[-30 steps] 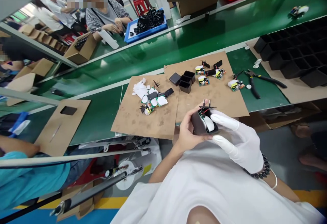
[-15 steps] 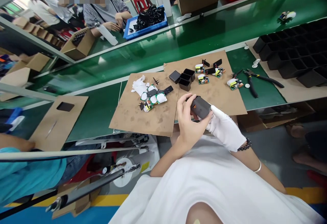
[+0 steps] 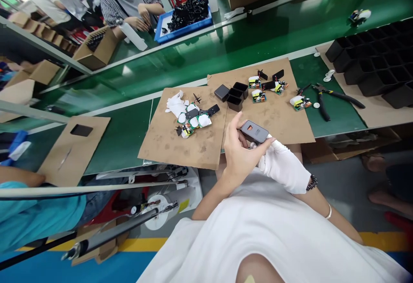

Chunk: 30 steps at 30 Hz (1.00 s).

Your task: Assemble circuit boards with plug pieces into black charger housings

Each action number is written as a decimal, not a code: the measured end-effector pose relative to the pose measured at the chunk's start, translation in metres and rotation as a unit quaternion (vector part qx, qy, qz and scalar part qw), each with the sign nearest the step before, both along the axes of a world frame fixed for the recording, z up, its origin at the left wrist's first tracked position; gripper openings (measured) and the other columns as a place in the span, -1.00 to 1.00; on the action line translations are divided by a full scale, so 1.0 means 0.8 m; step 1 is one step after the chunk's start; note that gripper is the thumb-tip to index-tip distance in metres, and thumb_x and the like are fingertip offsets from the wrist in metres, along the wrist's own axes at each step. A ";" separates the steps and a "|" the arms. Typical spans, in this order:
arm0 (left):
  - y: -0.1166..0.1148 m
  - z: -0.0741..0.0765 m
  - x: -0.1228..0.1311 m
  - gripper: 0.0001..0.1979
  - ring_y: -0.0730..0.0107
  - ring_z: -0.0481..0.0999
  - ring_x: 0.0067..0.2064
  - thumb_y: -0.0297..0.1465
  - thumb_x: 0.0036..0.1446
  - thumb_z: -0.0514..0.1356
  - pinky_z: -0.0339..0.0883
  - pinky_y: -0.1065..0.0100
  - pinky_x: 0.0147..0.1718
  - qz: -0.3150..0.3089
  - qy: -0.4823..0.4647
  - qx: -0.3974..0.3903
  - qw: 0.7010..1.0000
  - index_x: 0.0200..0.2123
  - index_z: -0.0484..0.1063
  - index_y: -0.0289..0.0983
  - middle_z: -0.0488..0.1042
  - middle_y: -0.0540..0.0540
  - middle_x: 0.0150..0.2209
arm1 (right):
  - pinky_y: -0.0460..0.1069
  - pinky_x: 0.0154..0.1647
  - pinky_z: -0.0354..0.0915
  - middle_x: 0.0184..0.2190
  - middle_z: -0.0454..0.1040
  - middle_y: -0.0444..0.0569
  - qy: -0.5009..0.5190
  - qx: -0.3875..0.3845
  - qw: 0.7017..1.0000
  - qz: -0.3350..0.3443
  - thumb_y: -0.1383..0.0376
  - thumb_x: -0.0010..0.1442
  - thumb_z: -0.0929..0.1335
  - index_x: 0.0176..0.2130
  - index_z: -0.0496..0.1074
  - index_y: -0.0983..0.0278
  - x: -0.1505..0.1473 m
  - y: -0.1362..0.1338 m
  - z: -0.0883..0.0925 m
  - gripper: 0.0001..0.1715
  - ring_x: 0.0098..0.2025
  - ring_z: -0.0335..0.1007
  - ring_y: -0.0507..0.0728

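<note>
A dark grey charger housing [image 3: 254,132] with an orange port on its end face is held between both hands just in front of the bench edge. My bare left hand [image 3: 240,158] wraps it from the left, thumb up beside it. My right hand [image 3: 282,166], in a white glove, grips it from below and the right. On the brown cardboard sheet [image 3: 190,147] beyond lie a cluster of circuit boards with white pads [image 3: 193,123] and a crumpled white glove [image 3: 177,104]. Three empty black housings [image 3: 234,96] stand further back, with several small circuit boards [image 3: 267,88] to their right.
Black pliers [image 3: 325,101] lie on the green mat at right, next to a tray of black housings [image 3: 377,66]. A green conveyor [image 3: 206,55] runs behind. A person in a striped shirt [image 3: 129,3] works by a blue bin [image 3: 185,18]. A teal sleeve [image 3: 32,214] is at left.
The housing, first open end up with a white-padded board showing inside, has been turned over so its closed end with the orange port faces up. Both hands shifted slightly up toward the bench.
</note>
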<state>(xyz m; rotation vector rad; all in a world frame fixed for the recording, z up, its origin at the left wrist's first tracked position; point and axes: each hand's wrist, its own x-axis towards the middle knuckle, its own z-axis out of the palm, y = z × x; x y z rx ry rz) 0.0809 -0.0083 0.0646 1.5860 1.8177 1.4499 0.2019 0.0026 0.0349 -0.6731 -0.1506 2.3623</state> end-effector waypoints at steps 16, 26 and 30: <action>0.029 -0.137 -0.038 -0.76 0.15 0.55 -0.01 -0.40 0.26 0.15 0.43 0.13 -0.03 -0.022 0.207 0.012 0.978 -0.03 0.42 -0.30 0.56 -0.25 -0.06 | 0.09 -0.05 0.46 -0.10 0.55 -0.04 -0.462 0.375 0.782 -0.186 0.25 0.07 0.37 -0.17 0.35 0.23 0.024 0.279 0.021 -0.72 -0.14 0.55 0.13; 0.019 -0.159 -0.031 -0.79 0.24 0.61 -0.34 -0.59 0.12 0.20 0.43 0.27 -0.29 0.068 0.313 0.161 0.934 -0.17 0.48 -0.28 0.61 -0.12 -0.39 | 0.05 0.04 0.26 -0.09 0.59 0.15 -0.753 0.473 0.457 -0.033 0.37 0.07 0.39 -0.12 0.52 0.36 -0.011 0.470 0.007 -0.68 -0.06 0.45 0.21; 0.009 -0.168 -0.032 -0.74 0.23 0.62 -0.36 -0.61 0.07 0.25 0.44 0.26 -0.29 0.056 0.319 0.162 0.932 -0.15 0.51 -0.29 0.62 -0.12 -0.40 | -0.04 0.03 0.25 -0.08 0.59 0.09 -0.772 0.472 0.424 -0.040 0.17 0.18 0.37 -0.13 0.53 0.38 0.031 0.496 0.019 -0.63 -0.08 0.44 0.11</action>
